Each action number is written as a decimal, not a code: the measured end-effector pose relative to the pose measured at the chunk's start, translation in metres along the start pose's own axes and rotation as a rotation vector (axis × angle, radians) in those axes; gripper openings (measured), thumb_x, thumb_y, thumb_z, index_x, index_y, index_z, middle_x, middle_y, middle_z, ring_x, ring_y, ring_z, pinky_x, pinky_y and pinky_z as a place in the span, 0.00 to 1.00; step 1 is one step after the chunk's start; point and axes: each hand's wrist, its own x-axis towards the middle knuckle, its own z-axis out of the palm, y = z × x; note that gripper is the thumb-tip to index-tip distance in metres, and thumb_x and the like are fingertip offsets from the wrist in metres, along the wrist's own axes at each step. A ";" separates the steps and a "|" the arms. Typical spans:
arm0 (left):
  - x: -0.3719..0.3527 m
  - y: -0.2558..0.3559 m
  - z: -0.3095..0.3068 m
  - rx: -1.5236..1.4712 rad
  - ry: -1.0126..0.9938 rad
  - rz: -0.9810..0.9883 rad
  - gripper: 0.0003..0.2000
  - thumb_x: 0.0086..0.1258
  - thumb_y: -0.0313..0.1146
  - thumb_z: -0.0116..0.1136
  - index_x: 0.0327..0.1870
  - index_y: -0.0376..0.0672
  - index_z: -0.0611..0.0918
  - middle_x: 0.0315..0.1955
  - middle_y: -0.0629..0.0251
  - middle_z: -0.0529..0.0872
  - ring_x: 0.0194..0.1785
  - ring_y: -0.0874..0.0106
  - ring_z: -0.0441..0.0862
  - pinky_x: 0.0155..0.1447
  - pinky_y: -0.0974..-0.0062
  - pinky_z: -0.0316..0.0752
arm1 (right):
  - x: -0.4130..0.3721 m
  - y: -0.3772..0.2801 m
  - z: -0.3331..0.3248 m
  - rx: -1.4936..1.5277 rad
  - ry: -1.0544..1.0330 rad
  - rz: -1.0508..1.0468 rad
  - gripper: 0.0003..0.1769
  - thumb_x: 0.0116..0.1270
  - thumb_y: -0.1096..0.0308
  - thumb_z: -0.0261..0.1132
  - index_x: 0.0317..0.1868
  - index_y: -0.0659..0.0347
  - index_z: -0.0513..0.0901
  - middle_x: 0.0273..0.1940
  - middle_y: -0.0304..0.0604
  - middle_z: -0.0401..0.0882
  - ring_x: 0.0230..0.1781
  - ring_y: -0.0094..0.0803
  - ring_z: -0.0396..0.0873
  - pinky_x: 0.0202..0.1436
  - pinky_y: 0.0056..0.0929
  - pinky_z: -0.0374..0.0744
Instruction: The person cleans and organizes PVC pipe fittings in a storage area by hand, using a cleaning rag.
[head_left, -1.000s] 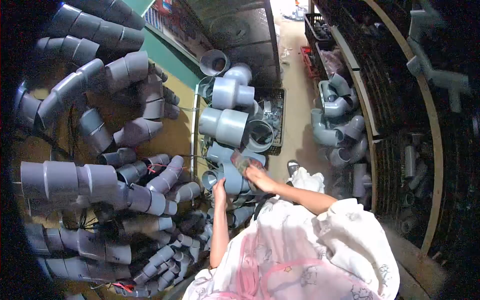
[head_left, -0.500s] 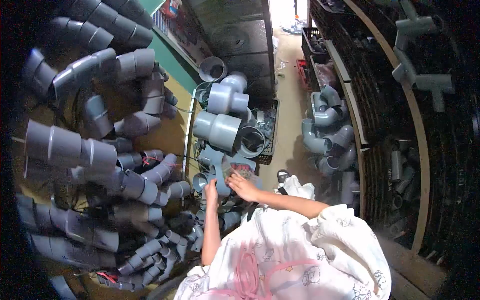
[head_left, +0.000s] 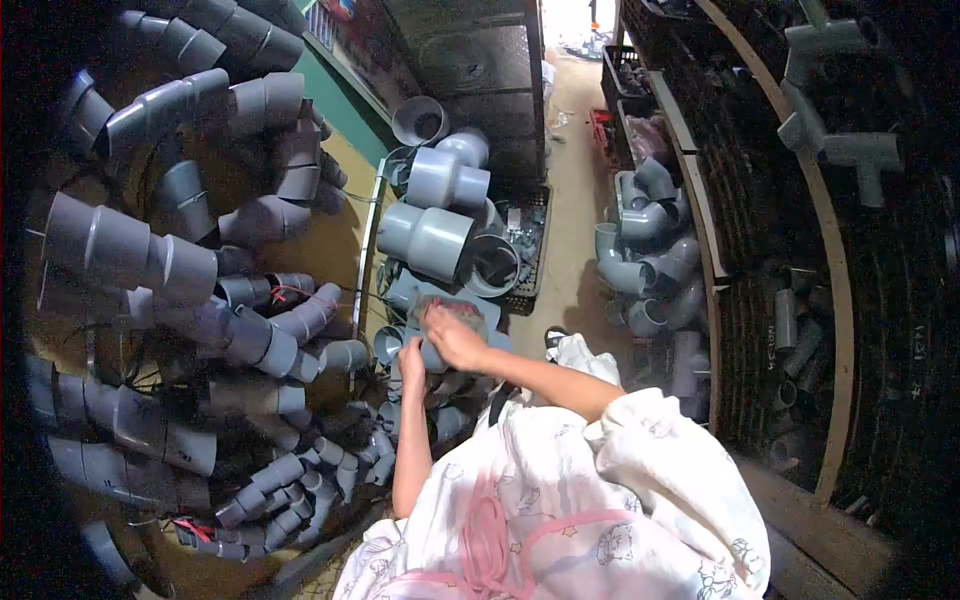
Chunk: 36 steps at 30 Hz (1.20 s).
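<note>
My left hand (head_left: 411,362) is closed at the near edge of a large blue-grey pipe fitting (head_left: 432,358), its fingers partly hidden. Over the same fitting is my right hand (head_left: 453,338), bent over a cloth-like bundle with some red (head_left: 462,318); its fingertips rest on or grip this bundle. Just beyond both hands, a reducer fitting (head_left: 440,244) and an open round fitting (head_left: 492,265) lie in the pile.
Strings of grey fittings (head_left: 130,250) hang on the left wall. A black crate (head_left: 541,250) stands beyond the pile. Grey elbows (head_left: 640,225) are stacked right of the walkway (head_left: 575,150); dark shelving (head_left: 740,200) lines the right side.
My right hand has moved left and up with the bundle, across the top of the fitting. My left hand has shifted slightly. The whole view has moved a little.
</note>
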 end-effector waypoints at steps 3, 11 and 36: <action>0.012 -0.008 -0.003 0.013 0.022 -0.012 0.17 0.57 0.40 0.48 0.22 0.30 0.74 0.17 0.68 0.71 0.25 0.76 0.66 0.31 0.74 0.61 | 0.008 0.034 -0.005 0.067 -0.100 0.231 0.21 0.65 0.64 0.44 0.52 0.70 0.66 0.52 0.59 0.65 0.58 0.46 0.61 0.62 0.35 0.57; 0.015 -0.010 -0.003 -0.029 0.005 -0.003 0.17 0.57 0.40 0.48 0.26 0.29 0.75 0.21 0.66 0.75 0.26 0.75 0.69 0.33 0.76 0.63 | -0.020 -0.009 -0.016 0.141 -0.120 0.147 0.23 0.66 0.60 0.42 0.56 0.69 0.64 0.60 0.57 0.57 0.64 0.50 0.47 0.65 0.38 0.51; 0.012 -0.005 -0.010 0.091 -0.033 -0.042 0.18 0.59 0.40 0.47 0.28 0.28 0.75 0.23 0.64 0.76 0.30 0.73 0.70 0.37 0.74 0.64 | -0.048 -0.041 -0.017 -0.013 -0.090 0.066 0.23 0.64 0.63 0.45 0.54 0.72 0.63 0.58 0.60 0.56 0.62 0.53 0.51 0.63 0.39 0.55</action>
